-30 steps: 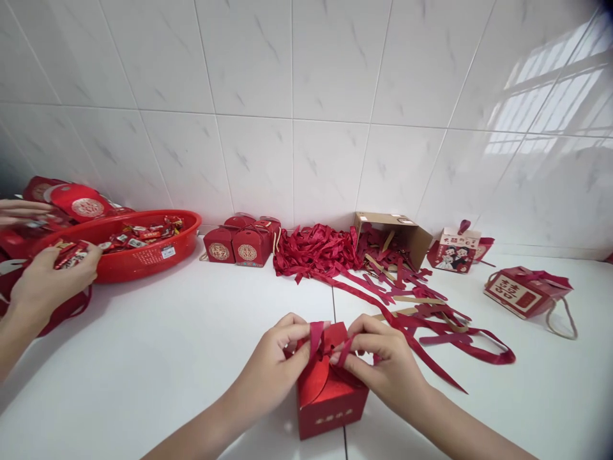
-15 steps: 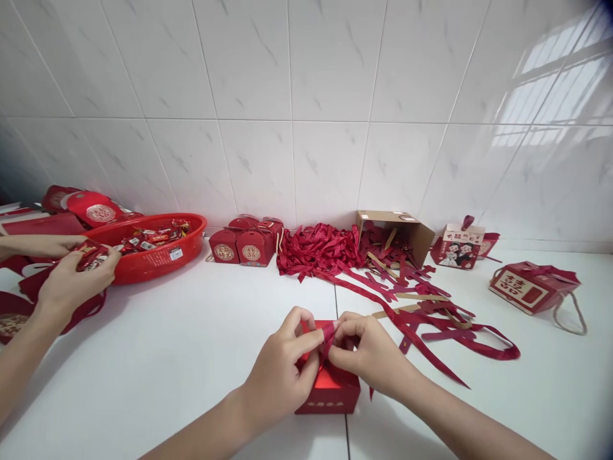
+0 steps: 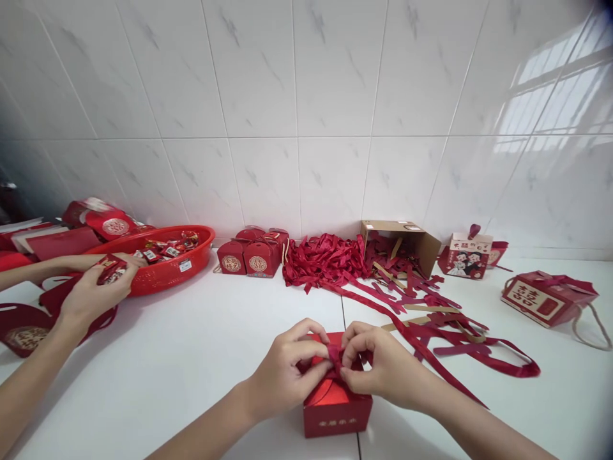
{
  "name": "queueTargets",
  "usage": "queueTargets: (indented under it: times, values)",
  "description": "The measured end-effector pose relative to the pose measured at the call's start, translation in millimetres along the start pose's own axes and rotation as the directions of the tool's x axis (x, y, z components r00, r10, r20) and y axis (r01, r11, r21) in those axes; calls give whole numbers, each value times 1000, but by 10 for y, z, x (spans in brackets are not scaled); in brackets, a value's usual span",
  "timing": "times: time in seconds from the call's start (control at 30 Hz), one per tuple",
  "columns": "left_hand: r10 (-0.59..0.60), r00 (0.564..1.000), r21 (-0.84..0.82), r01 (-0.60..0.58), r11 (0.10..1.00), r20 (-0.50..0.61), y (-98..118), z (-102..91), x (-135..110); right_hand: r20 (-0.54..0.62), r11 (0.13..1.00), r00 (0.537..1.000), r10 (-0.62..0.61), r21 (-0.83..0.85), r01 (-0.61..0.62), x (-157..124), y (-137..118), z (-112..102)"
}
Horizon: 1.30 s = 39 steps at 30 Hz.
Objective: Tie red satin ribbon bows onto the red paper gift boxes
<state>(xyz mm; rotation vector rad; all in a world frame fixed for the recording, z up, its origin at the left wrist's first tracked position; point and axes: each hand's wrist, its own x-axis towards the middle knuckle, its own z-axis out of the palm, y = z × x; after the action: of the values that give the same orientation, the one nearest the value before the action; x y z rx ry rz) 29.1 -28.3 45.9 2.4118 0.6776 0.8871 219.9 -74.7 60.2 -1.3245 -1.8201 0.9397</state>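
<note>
A small red gift box [image 3: 337,418] stands on the white table in front of me, gold lettering on its near side. On its top lies a dark red ribbon [image 3: 334,359] gathered into a knot or bow. My left hand [image 3: 293,367] pinches the ribbon from the left, thumb and fingertips together. From the right, my right hand [image 3: 378,359] pinches the ribbon too, its fingers curled. Both hands rest close over the box lid and hide part of it.
Another person's hands [image 3: 98,287] hold a red packet at the left, beside a red plastic basket [image 3: 167,275] of wrapped sweets. Finished red boxes [image 3: 249,254], a ribbon heap [image 3: 323,255], a tipped cardboard box [image 3: 426,249] spilling strips, and a handled box [image 3: 546,297] stand farther back.
The ribbon loop that stood raised between my fingers is now drawn down closer to the lid. My hands have moved slightly apart. The whole view has shifted a little.
</note>
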Motion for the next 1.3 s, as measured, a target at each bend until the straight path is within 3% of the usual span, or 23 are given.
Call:
queueTargets:
  times: [0.2,0.3,0.4,0.47,0.57,0.67,0.73,0.83,1.13,1.3]
  values:
    - [-277,952,124,262,957,128,70,-365,-61,-8,989,1000,8,-148,-9,-104,43,-198]
    - [-298,934,-22,308,951,199,68,-421,-49,13,984,1000,-26,-175,28,-130,87,-217]
    - [-308,909,-247,378,892,280,33,-357,-1,-4,976,997,-82,-204,79,-133,121,-182]
    - [-325,893,-288,415,863,312,5,-313,40,-22,967,995,-94,-241,86,-138,143,-166]
    - [-309,907,-182,368,912,285,-32,-301,85,-27,949,994,-103,-301,91,-158,179,-176]
    - [-219,960,118,200,973,176,-69,-324,79,-24,947,996,-87,-313,75,-189,210,-201]
    - [-130,986,326,88,941,108,-99,-335,47,-33,951,998,-59,-307,46,-212,218,-210]
    - [-54,997,480,19,877,58,-146,-338,-19,-44,948,999,-23,-320,7,-239,208,-206]
    - [-63,997,512,29,858,49,-209,-321,-119,-51,944,998,-28,-330,10,-257,206,-193]
    - [-22,999,439,4,898,35,-233,-338,-116,-1,976,999,-39,-213,38,-224,272,-225]
